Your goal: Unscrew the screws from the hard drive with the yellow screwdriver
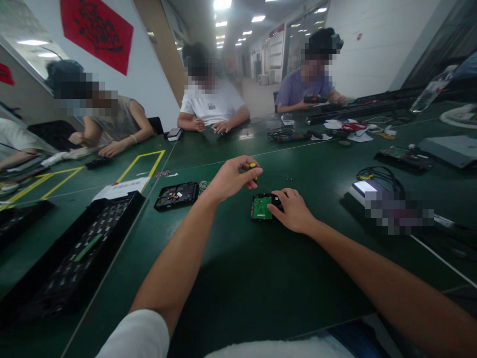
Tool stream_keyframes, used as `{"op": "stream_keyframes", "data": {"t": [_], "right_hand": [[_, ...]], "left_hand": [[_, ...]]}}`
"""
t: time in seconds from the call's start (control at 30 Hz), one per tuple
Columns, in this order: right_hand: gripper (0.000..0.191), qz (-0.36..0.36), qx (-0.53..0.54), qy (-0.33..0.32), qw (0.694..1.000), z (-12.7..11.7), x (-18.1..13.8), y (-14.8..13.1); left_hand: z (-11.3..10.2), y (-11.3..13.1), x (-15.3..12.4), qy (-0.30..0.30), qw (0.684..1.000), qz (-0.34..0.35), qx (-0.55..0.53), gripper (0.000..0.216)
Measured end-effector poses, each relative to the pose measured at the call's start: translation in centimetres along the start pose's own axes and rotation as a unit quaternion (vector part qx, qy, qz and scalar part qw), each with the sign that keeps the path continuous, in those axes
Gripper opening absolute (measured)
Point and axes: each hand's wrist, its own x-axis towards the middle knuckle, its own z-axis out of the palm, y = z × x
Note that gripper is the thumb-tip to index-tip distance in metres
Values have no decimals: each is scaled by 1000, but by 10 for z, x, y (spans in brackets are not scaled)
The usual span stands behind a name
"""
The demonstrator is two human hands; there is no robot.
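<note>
A hard drive (257, 216) lies on the table in front of me, its green circuit board (263, 209) facing up. My right hand (294, 211) rests over its right side, thumb and fingers spread across the edge, hiding that end. Above the drive's far left corner, my left hand (238, 176) is closed around a screwdriver (253, 166) with a yellow and black handle. Fingers cover much of the tool, and its tip cannot be made out. To the left sits a second hard drive (177, 195), with small metal parts (203, 186) beside it.
A long black tray (74, 253) with small parts and a green strip stands at left, near a paper sheet (121, 189). Cables (383, 176) and a white-topped device lie right. Further back are red scissors (354, 127) and a bottle (434, 89). Several people sit across the table.
</note>
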Motion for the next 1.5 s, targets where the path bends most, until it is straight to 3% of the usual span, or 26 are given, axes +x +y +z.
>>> {"op": "stream_keyframes", "data": {"t": [0.5,0.67,0.83,0.97,1.2,1.5], "right_hand": [[63,12,36,-8,999,-1,1,4],[54,22,61,52,997,-10,10,23],[41,59,0,114,992,-26,21,58],[49,114,-64,49,990,-25,27,78],[64,134,-113,-12,984,-20,43,81],[53,150,-108,14,983,-20,50,91]], "left_hand": [[-1,6,-1,21,1000,8,3,22],[-2,8,0,31,999,9,16,23],[-2,10,1,37,999,15,22,22],[-1,9,1,30,999,18,20,24],[0,8,0,22,999,24,21,26],[-1,6,1,21,999,25,29,27]]}}
